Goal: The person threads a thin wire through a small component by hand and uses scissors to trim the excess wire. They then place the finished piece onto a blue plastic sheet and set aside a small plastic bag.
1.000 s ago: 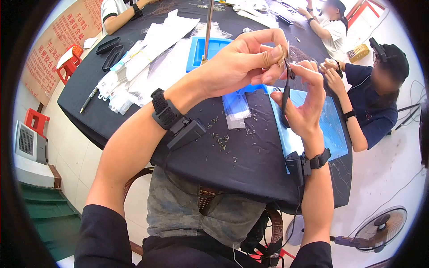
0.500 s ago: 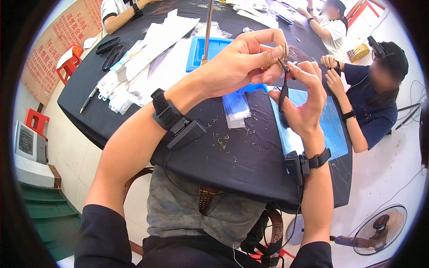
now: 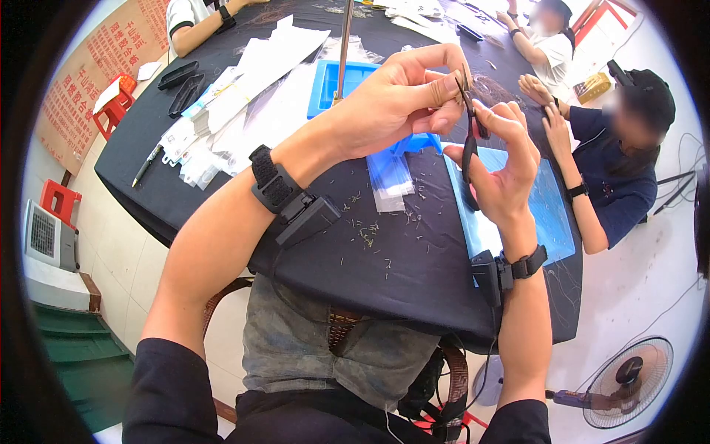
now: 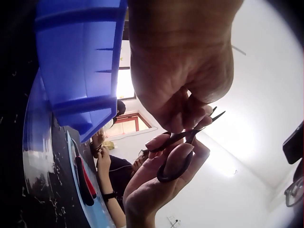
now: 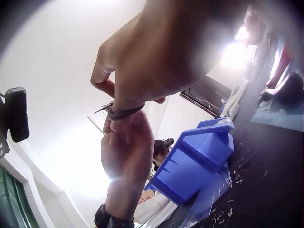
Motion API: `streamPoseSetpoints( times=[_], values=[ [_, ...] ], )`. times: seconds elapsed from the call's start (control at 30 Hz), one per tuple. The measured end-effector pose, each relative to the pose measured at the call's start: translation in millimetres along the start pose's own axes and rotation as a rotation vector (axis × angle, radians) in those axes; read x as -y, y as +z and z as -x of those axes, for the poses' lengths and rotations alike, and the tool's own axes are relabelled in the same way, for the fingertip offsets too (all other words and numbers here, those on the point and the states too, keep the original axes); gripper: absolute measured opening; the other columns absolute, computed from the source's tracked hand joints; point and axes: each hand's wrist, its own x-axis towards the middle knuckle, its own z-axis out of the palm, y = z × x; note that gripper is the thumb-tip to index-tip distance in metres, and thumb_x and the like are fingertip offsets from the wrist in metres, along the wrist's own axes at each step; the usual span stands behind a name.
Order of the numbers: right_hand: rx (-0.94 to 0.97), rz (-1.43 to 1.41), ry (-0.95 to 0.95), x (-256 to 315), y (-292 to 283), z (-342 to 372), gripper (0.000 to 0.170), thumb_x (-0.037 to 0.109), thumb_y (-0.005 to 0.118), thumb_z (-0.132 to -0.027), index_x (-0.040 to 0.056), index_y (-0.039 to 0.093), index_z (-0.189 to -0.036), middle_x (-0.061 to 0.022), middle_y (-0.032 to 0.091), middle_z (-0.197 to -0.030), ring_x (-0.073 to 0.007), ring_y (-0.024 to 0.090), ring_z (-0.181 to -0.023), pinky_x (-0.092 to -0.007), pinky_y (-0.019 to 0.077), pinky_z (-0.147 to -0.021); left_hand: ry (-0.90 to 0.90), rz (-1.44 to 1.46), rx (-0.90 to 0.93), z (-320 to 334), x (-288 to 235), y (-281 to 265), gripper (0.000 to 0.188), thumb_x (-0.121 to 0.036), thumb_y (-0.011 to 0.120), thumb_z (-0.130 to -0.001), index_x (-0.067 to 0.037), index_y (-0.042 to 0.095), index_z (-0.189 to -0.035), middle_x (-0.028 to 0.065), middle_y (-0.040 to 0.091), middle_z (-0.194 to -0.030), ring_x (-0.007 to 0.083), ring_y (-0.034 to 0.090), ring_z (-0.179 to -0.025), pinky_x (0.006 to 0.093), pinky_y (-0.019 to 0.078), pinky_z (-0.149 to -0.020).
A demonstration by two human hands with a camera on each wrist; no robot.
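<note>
Scissors (image 4: 191, 136), clamped in the right hand's (image 3: 506, 166) fingers above the desk (image 3: 429, 266) toward its right edge, have just tilted leftward, blades parted: the snip seems incomplete. The left hand's (image 3: 403, 100) fingers pinch something too small to identify.

Site appears to be a small shared handwork shop: several people (image 3: 614, 166) around one black-covered table (image 3: 436, 277), with scissors (image 3: 467, 157) in use, scattered clippings (image 3: 367, 235), paper strips (image 3: 270, 70), a blue bin (image 3: 321, 87), red stools (image 3: 61, 201) and a fan (image 3: 629, 371) nearby.
</note>
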Motion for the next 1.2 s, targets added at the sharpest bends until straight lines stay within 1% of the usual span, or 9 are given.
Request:
streamPoseSetpoints(
  times=[0.17, 0.43, 0.7, 0.97, 1.2],
  values=[
    [-0.003, 0.025, 0.02, -0.4, 0.4, -0.1, 0.054, 0.012, 0.09, -0.066, 0.0025, 0.072, -0.115, -0.0053, 0.055, -0.079, -0.0219, 0.052, -0.075, -0.035, 0.0411, -0.069, 0.01, 0.007, -0.001, 0.1, 0.4, 0.2, 0.022, -0.031, 0.055, -0.109, -0.01, 0.057, -0.111, -0.0037, 0.05, -0.071, 0.0043, 0.043, -0.065, 0.0205, 0.0348, -0.062],
    [-0.02, 0.022, 0.038, -0.5, 2.8, 1.7, 0.053, 0.01, 0.091, -0.067, 0.0027, 0.071, -0.116, -0.0054, 0.055, -0.077, -0.0217, 0.051, -0.074, -0.0346, 0.0405, -0.068, 0.016, -0.012, -0.033, 0.0, 2.3, 0.7, 0.019, -0.029, 0.052, -0.11, -0.01, 0.056, -0.111, -0.0036, 0.048, -0.07, 0.006, 0.043, -0.067, 0.022, 0.0346, -0.063],
    [-0.026, 0.027, 0.034, -0.2, 4.0, 3.3, 0.051, 0.008, 0.089, -0.068, 0.0031, 0.071, -0.116, -0.0055, 0.055, -0.075, -0.021, 0.05, -0.071, -0.0344, 0.0383, -0.066, 0.009, -0.031, -0.033, 0.4, 1.7, -0.6, 0.019, -0.03, 0.053, -0.11, -0.011, 0.056, -0.11, -0.0038, 0.047, -0.07, 0.0057, 0.043, -0.067, 0.0219, 0.0339, -0.063],
    [-0.027, 0.005, 0.058, 2.0, 5.2, 2.0, 0.046, 0.0, 0.083, -0.069, 0.001, 0.07, -0.113, -0.0069, 0.054, -0.075, -0.0219, 0.051, -0.071, -0.0347, 0.0408, -0.065, 0.008, -0.015, -0.058, 0.8, 1.7, 0.1, 0.018, -0.029, 0.054, -0.109, -0.011, 0.056, -0.109, -0.0038, 0.047, -0.07, 0.006, 0.044, -0.068, 0.0224, 0.0346, -0.064],
    [-0.02, -0.015, 0.073, 1.7, 4.9, 3.0, 0.043, -0.003, 0.078, -0.07, 0.0011, 0.07, -0.112, -0.0065, 0.054, -0.075, -0.0214, 0.051, -0.07, -0.0345, 0.0411, -0.065, 0.011, 0.005, -0.041, 0.4, 4.6, -4.7, 0.018, -0.029, 0.054, -0.109, -0.011, 0.056, -0.11, -0.0033, 0.048, -0.07, 0.0071, 0.044, -0.068, 0.0225, 0.0352, -0.064]
  ],
)
